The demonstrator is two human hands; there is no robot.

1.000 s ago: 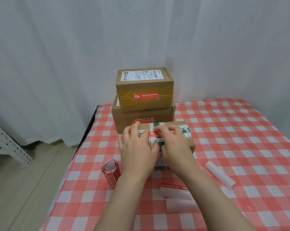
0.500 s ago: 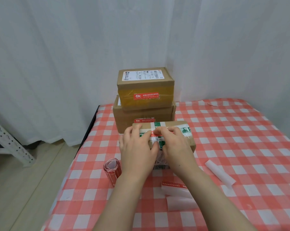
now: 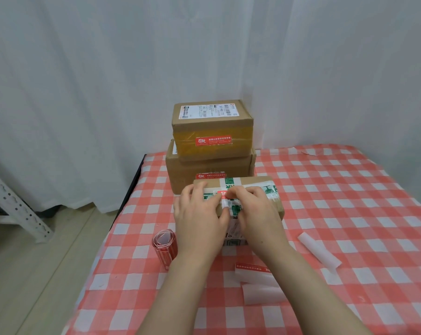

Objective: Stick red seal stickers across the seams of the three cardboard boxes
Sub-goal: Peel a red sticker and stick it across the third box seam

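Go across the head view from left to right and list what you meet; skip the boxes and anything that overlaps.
metal rack upright → roll of red stickers → left hand → right hand → curled white backing strip

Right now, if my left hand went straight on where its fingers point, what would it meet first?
Probably the lower stacked box, right behind the front box your left hand rests on; the gap is unclear.
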